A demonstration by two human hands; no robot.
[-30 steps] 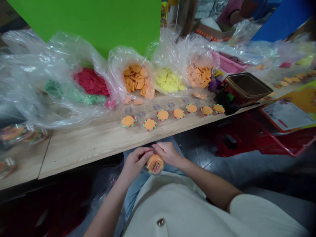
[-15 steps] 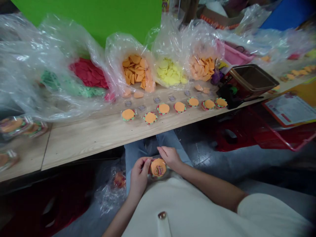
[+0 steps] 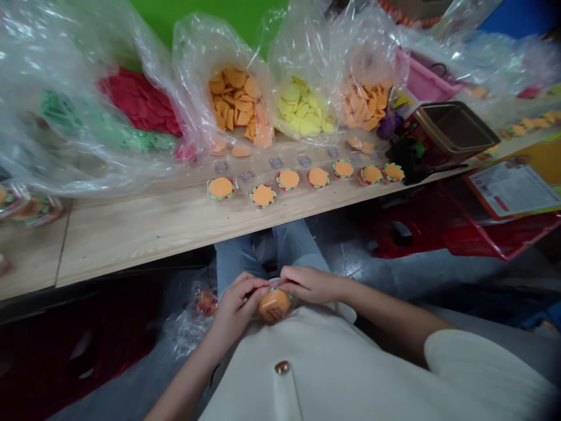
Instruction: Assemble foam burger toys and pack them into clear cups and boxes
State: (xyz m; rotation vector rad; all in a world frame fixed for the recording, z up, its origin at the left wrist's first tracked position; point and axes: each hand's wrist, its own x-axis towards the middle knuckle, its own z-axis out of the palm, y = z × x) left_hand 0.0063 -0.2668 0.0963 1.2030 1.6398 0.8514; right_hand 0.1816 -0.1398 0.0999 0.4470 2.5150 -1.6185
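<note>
A packed toy burger (image 3: 274, 305) is held at lower centre of the frame, above the lap and apart from the table (image 3: 131, 234); its upper edge is pinched by the fingertips of the left hand (image 3: 239, 304) and right hand (image 3: 307, 285), set close together, though the exact contact is blurred; with only that edge gripped, it could be let slip towards the lap if either pinch were loosened, and its layers might be pushed askew by uneven pressure; across the middle of the frame, seven burgers (image 3: 287, 179) are lined up on the table, with at least five small greyish pieces (image 3: 275, 162) laid behind them; at upper centre, three clear bags (image 3: 199, 47) are counted, one filled with yellow discs (image 3: 302, 111) and two with orange discs (image 3: 236, 99); at upper left, one heap of red discs (image 3: 140, 99) and one of green pieces (image 3: 140, 139) are seen; one pink basket (image 3: 423, 79) and one brown tub (image 3: 432, 137) are set at upper right.
</note>
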